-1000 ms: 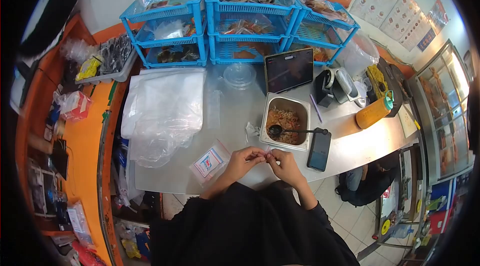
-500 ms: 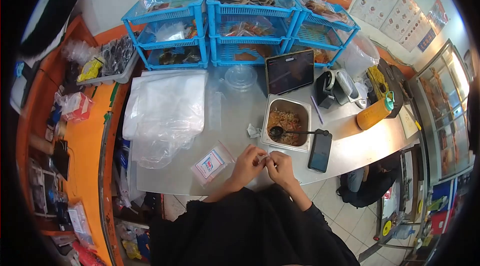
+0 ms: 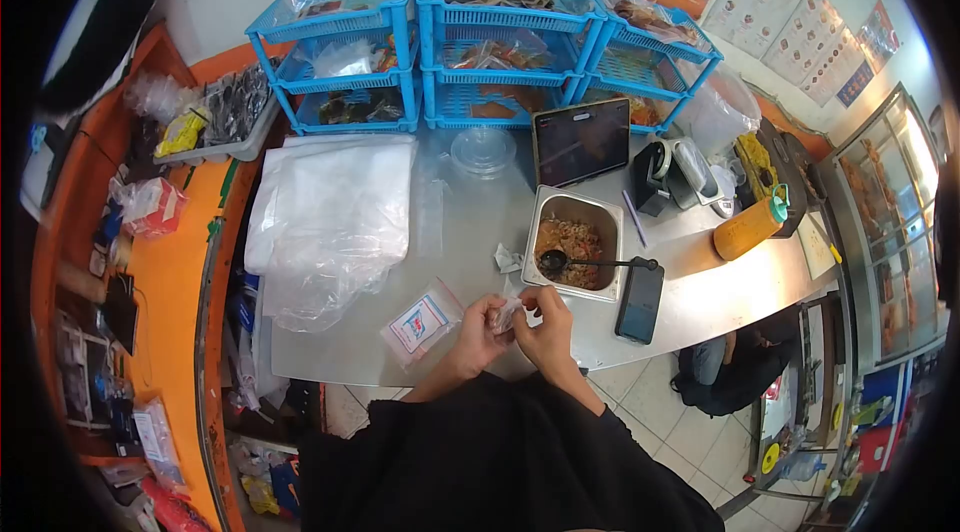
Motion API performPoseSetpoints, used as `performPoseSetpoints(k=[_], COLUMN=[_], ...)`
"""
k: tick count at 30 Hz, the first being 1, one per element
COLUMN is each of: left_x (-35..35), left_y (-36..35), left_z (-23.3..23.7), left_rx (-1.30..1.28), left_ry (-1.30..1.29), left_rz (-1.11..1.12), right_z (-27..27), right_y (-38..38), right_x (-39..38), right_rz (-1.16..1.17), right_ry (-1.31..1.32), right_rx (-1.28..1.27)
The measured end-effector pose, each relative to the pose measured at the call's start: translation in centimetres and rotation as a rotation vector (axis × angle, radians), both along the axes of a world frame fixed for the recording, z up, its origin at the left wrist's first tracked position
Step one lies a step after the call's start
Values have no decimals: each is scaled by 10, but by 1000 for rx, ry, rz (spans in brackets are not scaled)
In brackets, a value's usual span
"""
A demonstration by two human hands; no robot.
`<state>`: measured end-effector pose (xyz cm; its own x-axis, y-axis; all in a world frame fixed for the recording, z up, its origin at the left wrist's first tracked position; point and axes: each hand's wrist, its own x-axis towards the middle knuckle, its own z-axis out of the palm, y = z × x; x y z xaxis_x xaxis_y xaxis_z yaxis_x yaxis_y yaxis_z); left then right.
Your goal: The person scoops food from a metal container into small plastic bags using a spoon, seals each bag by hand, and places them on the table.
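Observation:
Close to my body, at the table's front edge, my left hand [image 3: 482, 337] is closed around a small crumpled clear plastic bag [image 3: 507, 316]. The fingers of my right hand [image 3: 547, 330] pinch the same bag from the other side, near its top. Whether anything is inside the bag I cannot make out. Left of my hands lies a flat pack of plastic bags [image 3: 422, 325] with a blue and red label. Just beyond my right hand stands a steel food pan [image 3: 535, 277] of chopped, saucy filling [image 3: 573, 242], with a black ladle [image 3: 610, 263] resting in it.
A black phone [image 3: 640, 304] lies right of the pan. Behind stand a tablet [image 3: 582, 144], a clear round tub [image 3: 483, 152] and blue tiered racks [image 3: 500, 111]. Large plastic sheets [image 3: 335, 202] cover the left side. An orange bottle [image 3: 750, 225] stands right. A person [image 3: 735, 372] sits low beyond the table.
My hands have shifted slightly left, and more of the crumpled plastic shows between them. The right hand has turned and risen a little over the left. The pan and label pack look unmoved.

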<state>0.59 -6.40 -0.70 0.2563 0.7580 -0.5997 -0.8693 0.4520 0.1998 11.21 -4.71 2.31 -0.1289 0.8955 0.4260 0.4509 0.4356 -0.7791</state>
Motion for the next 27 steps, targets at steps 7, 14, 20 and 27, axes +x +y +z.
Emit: performPoseSetpoints(k=[7,14,20,27], left_x=[-28,-42,-41,-38], left_y=[5,9,24,34], left_z=[-3,-5,-9,30], left_rx=[568,629,826,890], left_ry=[632,59,-309,85], left_rz=[-340,-463,-416,-256], right_z=[1,-16,18,30], right_y=[14,13,18,36], right_x=[29,32,32,25], right_rz=[530,699,999,716], right_ry=[-5,1195,1152,784], right_rx=[-476,-1406,-1223,-827])
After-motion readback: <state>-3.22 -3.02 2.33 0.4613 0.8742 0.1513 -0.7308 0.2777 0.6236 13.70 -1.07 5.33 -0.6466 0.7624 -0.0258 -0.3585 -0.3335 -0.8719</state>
